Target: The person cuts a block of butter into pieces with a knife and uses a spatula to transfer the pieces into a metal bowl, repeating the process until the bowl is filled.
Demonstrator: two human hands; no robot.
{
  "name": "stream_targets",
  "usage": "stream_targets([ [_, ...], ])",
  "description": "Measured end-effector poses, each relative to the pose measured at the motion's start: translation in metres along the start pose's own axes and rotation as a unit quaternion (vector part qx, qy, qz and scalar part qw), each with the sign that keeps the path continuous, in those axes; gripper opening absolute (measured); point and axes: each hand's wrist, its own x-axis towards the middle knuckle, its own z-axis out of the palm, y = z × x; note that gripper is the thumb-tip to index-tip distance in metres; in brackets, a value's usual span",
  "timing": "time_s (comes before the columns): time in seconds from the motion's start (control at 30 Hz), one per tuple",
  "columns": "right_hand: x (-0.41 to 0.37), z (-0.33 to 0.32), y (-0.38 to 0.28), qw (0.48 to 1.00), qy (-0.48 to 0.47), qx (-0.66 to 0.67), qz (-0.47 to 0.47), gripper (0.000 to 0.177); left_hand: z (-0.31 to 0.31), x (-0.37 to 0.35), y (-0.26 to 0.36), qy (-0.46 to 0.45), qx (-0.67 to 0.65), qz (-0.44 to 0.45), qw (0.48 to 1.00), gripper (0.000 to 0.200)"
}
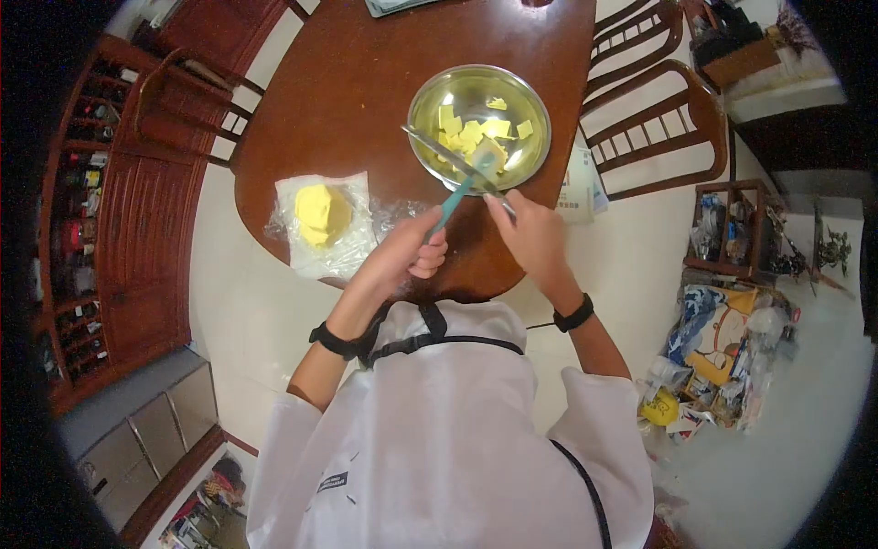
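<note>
My left hand [409,249] is closed around the teal handle of a spatula [455,203]. The pale head of that spatula is over the metal bowl [542,156], close to its near side. In my right hand [533,236] is a knife [439,149], its long blade pointing up and left across the spatula and over the bowl. Thin yellow slices that look like butter [471,134] lie loose in the bowl, partly covered by both tools. Left of my hands, a large yellow lump of butter [320,216] rests on an opened white wrapper [357,192].
The brown wooden table [347,101] carries the bowl and wrapper. Crumpled clear plastic [395,218] lies between the wrapper and my left hand. Wooden chairs [658,137] stand along the right side, and another chair [187,101] is at the left.
</note>
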Motion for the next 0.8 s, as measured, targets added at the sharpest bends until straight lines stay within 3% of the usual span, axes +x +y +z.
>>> stream_targets([
  [0.07,-0.003,0.003,-0.004,1.000,0.007,0.016,0.007,0.039,0.000,0.007,-0.006,-0.022,-0.004,0.002,1.000,0.044],
  [0.17,-0.003,0.005,0.003,0.997,0.037,0.068,0.028,0.038,-0.004,0.010,-0.018,0.052,0.057,0.016,0.997,0.049],
  [0.2,-0.004,0.006,0.008,0.992,0.058,0.103,0.046,0.038,-0.009,0.013,-0.025,0.142,0.208,0.084,0.964,0.051],
  [0.23,-0.004,0.006,0.015,0.992,0.057,0.103,0.045,0.038,-0.012,0.013,-0.030,0.228,0.350,0.148,0.896,0.054],
  [0.27,-0.003,0.005,0.024,0.991,0.063,0.090,0.073,0.038,-0.013,0.011,-0.030,0.230,0.349,0.149,0.896,0.054],
  [0.33,-0.003,-0.002,0.037,0.990,0.068,0.077,0.097,0.037,-0.011,0.004,-0.029,0.334,0.467,0.219,0.789,0.050],
  [0.47,-0.006,-0.024,0.046,0.986,0.064,0.106,0.115,0.040,-0.009,-0.009,-0.022,0.375,0.489,0.237,0.751,0.038],
  [0.53,-0.006,-0.030,0.051,0.992,0.011,0.067,0.103,0.041,-0.014,-0.009,-0.025,0.368,0.502,0.308,0.720,0.030],
  [0.73,-0.001,-0.030,0.051,0.998,-0.064,-0.008,-0.003,0.044,-0.014,-0.013,-0.028,0.368,0.529,0.290,0.707,0.024],
  [0.8,0.007,-0.023,0.054,0.999,-0.035,-0.024,0.009,0.045,-0.016,-0.015,-0.031,0.358,0.535,0.281,0.712,0.023],
])
